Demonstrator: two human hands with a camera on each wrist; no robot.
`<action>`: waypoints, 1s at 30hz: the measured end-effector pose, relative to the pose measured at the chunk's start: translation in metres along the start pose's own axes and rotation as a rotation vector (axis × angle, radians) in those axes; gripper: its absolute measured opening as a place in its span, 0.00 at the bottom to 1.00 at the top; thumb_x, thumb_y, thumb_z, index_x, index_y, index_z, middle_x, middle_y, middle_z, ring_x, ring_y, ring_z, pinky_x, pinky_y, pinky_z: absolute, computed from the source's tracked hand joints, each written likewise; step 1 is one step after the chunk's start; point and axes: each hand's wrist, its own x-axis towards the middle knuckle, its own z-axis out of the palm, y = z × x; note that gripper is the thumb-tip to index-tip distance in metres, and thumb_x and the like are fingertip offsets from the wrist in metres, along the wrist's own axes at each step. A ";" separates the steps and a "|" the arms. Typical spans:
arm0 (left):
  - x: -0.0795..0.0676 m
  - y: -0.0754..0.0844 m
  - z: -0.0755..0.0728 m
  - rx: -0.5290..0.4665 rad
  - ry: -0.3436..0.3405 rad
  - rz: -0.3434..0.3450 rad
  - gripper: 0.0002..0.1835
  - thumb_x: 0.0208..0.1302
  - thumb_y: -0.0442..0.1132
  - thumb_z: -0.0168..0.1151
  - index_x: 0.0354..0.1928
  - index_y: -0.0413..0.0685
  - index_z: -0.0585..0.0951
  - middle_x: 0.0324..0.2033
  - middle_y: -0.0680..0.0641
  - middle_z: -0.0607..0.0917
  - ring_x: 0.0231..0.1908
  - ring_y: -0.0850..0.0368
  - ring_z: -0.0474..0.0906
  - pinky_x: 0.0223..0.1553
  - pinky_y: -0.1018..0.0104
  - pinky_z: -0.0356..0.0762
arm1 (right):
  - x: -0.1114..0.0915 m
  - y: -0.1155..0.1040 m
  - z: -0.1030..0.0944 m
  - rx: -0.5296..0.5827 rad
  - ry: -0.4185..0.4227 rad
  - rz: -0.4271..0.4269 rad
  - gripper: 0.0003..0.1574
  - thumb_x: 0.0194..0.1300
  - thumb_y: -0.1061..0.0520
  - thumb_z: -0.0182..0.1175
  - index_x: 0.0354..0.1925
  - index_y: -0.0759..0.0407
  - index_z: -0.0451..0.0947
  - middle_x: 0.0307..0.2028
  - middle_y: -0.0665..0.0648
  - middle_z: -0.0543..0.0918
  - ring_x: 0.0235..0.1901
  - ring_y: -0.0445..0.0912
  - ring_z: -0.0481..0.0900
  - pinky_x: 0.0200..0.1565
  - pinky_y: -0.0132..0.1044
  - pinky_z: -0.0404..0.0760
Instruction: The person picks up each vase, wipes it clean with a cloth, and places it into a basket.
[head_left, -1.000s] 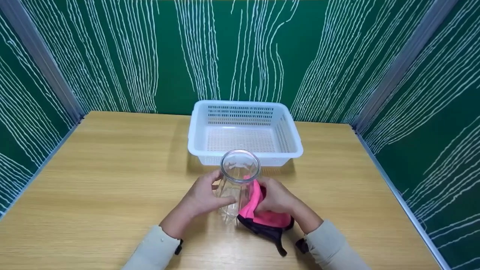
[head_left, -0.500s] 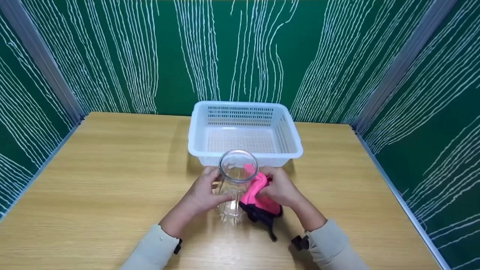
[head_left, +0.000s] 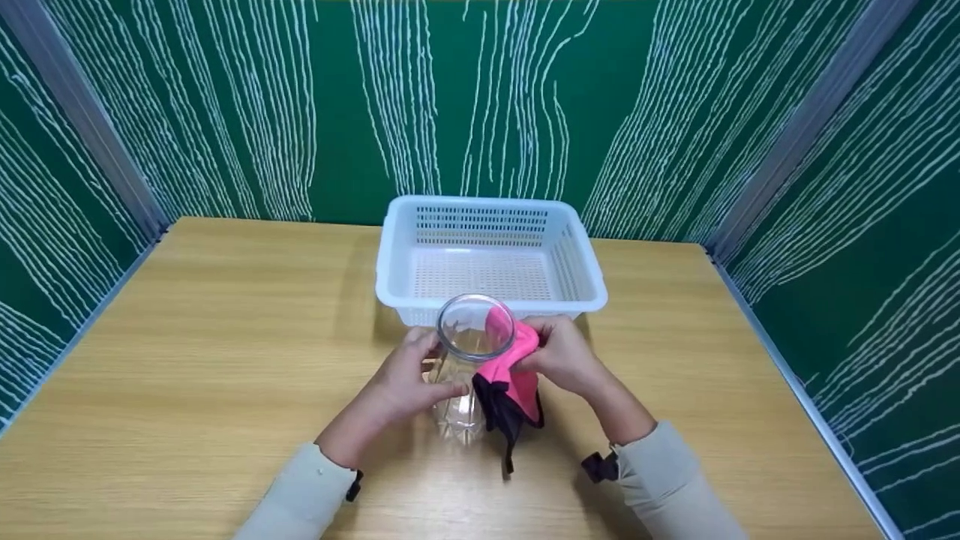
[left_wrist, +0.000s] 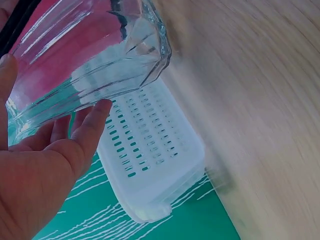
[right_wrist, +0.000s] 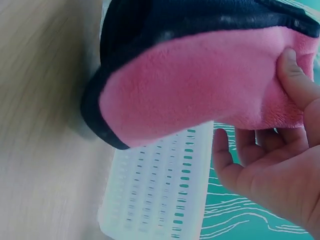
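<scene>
My left hand (head_left: 401, 379) holds a clear glass jar (head_left: 461, 412) with a round open mouth and ribbed sides, thumb in front and fingers behind it. The jar (left_wrist: 125, 65) is close over the table in the left wrist view, with pink cloth showing through its glass. My right hand (head_left: 564, 356) pinches a pink cleaning cloth (head_left: 517, 367) with black edging. In the head view the cloth lies along the jar's right side and up to its rim, its dark end hanging down. The right wrist view shows the thumb on the fuzzy pink face (right_wrist: 190, 85), fingers under it.
A white perforated plastic basket (head_left: 388, 281) stands just beyond the jar, with nothing showing inside. The wooden table (head_left: 225, 360) spreads out to both sides. Green panels (head_left: 465, 97) with white wavy lines enclose the back and sides.
My right hand has moved up and slightly away along the jar, bringing the cloth up to the rim. The cloth's hanging end has swung left. The left hand keeps its hold on the jar.
</scene>
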 end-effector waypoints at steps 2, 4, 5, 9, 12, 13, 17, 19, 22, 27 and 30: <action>0.000 0.000 -0.001 0.004 0.001 0.003 0.38 0.49 0.43 0.76 0.63 0.47 0.72 0.58 0.44 0.70 0.59 0.42 0.73 0.62 0.52 0.75 | 0.002 0.004 0.001 -0.032 -0.026 -0.008 0.13 0.41 0.72 0.69 0.30 0.64 0.83 0.19 0.48 0.73 0.20 0.38 0.66 0.20 0.25 0.65; 0.000 -0.001 -0.001 0.006 -0.002 0.005 0.38 0.49 0.44 0.75 0.63 0.47 0.72 0.59 0.44 0.70 0.60 0.43 0.73 0.62 0.53 0.74 | 0.002 0.009 0.003 -0.067 -0.050 -0.020 0.15 0.37 0.74 0.68 0.28 0.64 0.83 0.18 0.48 0.72 0.19 0.38 0.65 0.19 0.25 0.64; 0.000 -0.001 -0.001 0.006 -0.004 0.008 0.38 0.49 0.44 0.75 0.63 0.47 0.72 0.59 0.44 0.69 0.60 0.43 0.73 0.62 0.53 0.74 | 0.002 0.012 0.005 -0.085 -0.060 -0.020 0.16 0.35 0.75 0.68 0.28 0.64 0.83 0.18 0.48 0.72 0.19 0.37 0.65 0.19 0.25 0.65; 0.000 -0.003 -0.001 0.007 -0.005 0.017 0.38 0.49 0.43 0.75 0.63 0.47 0.72 0.60 0.45 0.70 0.60 0.45 0.73 0.63 0.55 0.74 | -0.001 0.022 0.013 -0.228 -0.085 -0.004 0.20 0.28 0.73 0.70 0.26 0.59 0.82 0.18 0.47 0.74 0.19 0.38 0.67 0.19 0.27 0.67; 0.000 -0.006 -0.001 -0.007 0.007 0.011 0.41 0.49 0.42 0.75 0.66 0.50 0.68 0.60 0.45 0.71 0.61 0.45 0.72 0.63 0.54 0.74 | -0.004 0.031 0.020 -0.364 -0.101 0.031 0.16 0.30 0.68 0.71 0.22 0.53 0.80 0.16 0.45 0.73 0.19 0.38 0.66 0.20 0.29 0.67; 0.000 -0.006 -0.001 -0.011 0.011 0.009 0.42 0.49 0.42 0.75 0.67 0.51 0.66 0.60 0.45 0.71 0.61 0.45 0.73 0.63 0.53 0.74 | -0.005 0.034 0.022 -0.394 -0.104 0.042 0.15 0.32 0.66 0.71 0.22 0.51 0.80 0.16 0.44 0.72 0.19 0.38 0.66 0.20 0.29 0.67; -0.002 -0.008 -0.002 -0.017 0.023 0.021 0.43 0.50 0.40 0.74 0.66 0.53 0.61 0.58 0.44 0.74 0.60 0.45 0.73 0.63 0.51 0.73 | -0.010 0.041 0.028 -0.394 -0.107 0.067 0.12 0.37 0.61 0.74 0.23 0.50 0.81 0.17 0.45 0.73 0.20 0.39 0.68 0.21 0.30 0.69; -0.003 -0.007 -0.002 -0.008 0.016 0.047 0.39 0.52 0.39 0.73 0.64 0.51 0.62 0.58 0.43 0.74 0.60 0.44 0.73 0.63 0.51 0.74 | -0.011 0.042 0.028 -0.351 -0.096 0.053 0.14 0.38 0.62 0.74 0.26 0.51 0.82 0.19 0.46 0.75 0.21 0.39 0.69 0.22 0.29 0.70; -0.003 -0.007 -0.003 0.001 0.009 0.080 0.35 0.54 0.37 0.71 0.61 0.48 0.64 0.59 0.43 0.73 0.60 0.45 0.73 0.61 0.52 0.76 | -0.012 0.038 0.027 -0.263 -0.060 0.009 0.19 0.38 0.66 0.74 0.33 0.54 0.83 0.25 0.48 0.78 0.26 0.40 0.72 0.25 0.28 0.74; -0.003 -0.006 -0.006 0.034 0.020 0.072 0.32 0.54 0.38 0.71 0.58 0.47 0.66 0.58 0.43 0.73 0.59 0.44 0.73 0.57 0.51 0.79 | -0.012 0.022 0.024 -0.014 0.032 -0.091 0.21 0.40 0.70 0.71 0.38 0.64 0.81 0.31 0.56 0.82 0.30 0.40 0.75 0.31 0.28 0.78; -0.002 -0.006 -0.006 0.035 0.009 0.057 0.31 0.55 0.40 0.71 0.58 0.47 0.67 0.59 0.43 0.73 0.60 0.45 0.72 0.56 0.51 0.79 | -0.010 0.012 0.024 0.129 0.096 -0.127 0.19 0.41 0.72 0.69 0.37 0.67 0.81 0.31 0.56 0.81 0.29 0.40 0.74 0.30 0.27 0.76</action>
